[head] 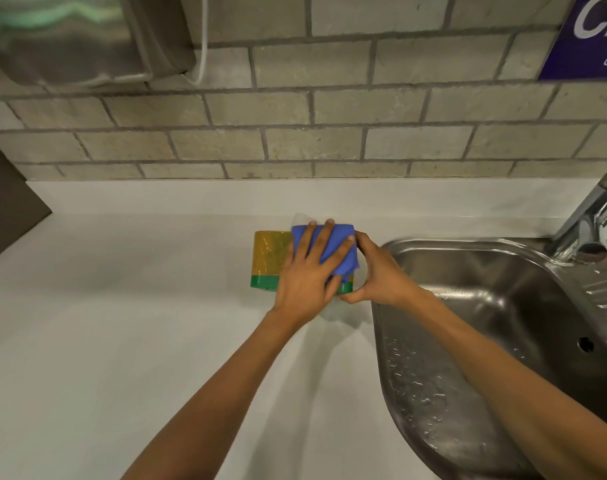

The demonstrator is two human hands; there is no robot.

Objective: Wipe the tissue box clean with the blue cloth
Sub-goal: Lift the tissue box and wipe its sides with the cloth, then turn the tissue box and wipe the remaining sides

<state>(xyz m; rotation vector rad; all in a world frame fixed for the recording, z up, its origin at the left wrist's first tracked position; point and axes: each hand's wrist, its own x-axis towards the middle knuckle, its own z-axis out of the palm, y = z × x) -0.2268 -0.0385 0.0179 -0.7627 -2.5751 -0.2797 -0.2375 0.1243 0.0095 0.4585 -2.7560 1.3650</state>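
Observation:
The tissue box, gold on top with a green base, sits on the white counter just left of the sink. A folded blue cloth lies over its right half. My left hand presses flat on the cloth with fingers spread. My right hand grips the right end of the box, thumb under its near corner. A bit of white tissue shows behind the cloth. The right part of the box is hidden by cloth and hands.
A wet steel sink with a chrome tap fills the right side. White counter stretches left and near. A brick wall stands behind, with a steel dispenser at top left and a purple sign at top right.

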